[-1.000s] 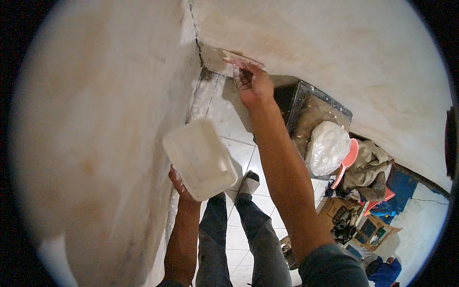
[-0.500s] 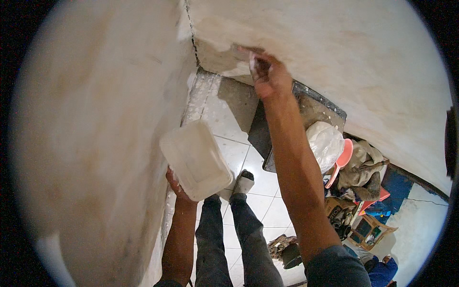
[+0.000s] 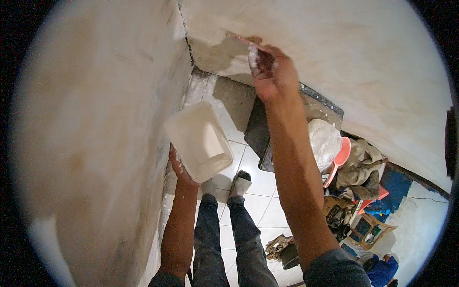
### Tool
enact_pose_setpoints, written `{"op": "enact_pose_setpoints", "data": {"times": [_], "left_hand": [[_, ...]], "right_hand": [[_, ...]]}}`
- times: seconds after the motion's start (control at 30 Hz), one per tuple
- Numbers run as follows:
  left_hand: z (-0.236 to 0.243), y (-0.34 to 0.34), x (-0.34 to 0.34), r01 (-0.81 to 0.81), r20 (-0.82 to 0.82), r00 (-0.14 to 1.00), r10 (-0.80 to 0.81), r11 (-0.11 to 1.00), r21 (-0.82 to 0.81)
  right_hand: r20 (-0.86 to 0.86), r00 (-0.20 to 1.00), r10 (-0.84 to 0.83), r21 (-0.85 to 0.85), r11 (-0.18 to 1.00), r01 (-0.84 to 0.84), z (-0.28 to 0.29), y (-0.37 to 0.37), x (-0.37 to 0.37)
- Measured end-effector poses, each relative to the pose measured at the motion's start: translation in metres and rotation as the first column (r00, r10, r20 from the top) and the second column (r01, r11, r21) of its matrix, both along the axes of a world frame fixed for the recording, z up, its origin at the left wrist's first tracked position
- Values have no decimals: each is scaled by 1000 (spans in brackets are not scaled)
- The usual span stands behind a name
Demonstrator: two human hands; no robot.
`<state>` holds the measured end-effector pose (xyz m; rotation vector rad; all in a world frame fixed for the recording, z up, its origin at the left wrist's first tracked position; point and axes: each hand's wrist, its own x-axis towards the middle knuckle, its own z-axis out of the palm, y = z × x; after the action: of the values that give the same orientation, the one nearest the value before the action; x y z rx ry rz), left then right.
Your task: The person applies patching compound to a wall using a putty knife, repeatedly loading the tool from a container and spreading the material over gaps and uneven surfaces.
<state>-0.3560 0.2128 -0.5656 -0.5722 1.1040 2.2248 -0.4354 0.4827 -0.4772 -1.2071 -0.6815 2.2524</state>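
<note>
My left hand (image 3: 180, 167) grips a whitish rectangular plastic tub (image 3: 198, 138) from its near left side. The tub tilts so its inside shows, with pale material coating the bottom and walls. White smears mark the fingers of this hand. My right hand (image 3: 275, 69) is raised to the wall ahead (image 3: 334, 43), fingers closed around a thin, flat, reddish-edged scraper (image 3: 241, 39), seen nearly edge-on and partly blurred. White paste coats the thumb side. A darker patch and the hand's shadow lie on the wall beside the scraper.
Another wall (image 3: 95, 119) rises close on my left, meeting the far one at a cracked corner. Below my right forearm stands a dark box-like piece (image 3: 260, 129), with a white plastic bag (image 3: 325, 141) and pink dipper (image 3: 340, 158) nearby. Cloths, a wooden stool (image 3: 368, 232) and clutter lie right.
The tub has risen slightly and tipped, showing more of its inside. My right hand has shifted a little up and right along the wall, still holding the scraper.
</note>
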Motion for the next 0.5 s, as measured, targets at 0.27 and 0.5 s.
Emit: {"op": "enact_pose_setpoints", "data": {"times": [0.27, 0.5], "left_hand": [[22, 46, -31, -3, 141, 989, -55, 923, 384], [47, 74, -57, 208, -27, 974, -226, 835, 509]], "right_hand": [[12, 961, 277, 217, 937, -273, 95, -50, 103], [435, 840, 324, 416, 755, -506, 79, -36, 119]]}}
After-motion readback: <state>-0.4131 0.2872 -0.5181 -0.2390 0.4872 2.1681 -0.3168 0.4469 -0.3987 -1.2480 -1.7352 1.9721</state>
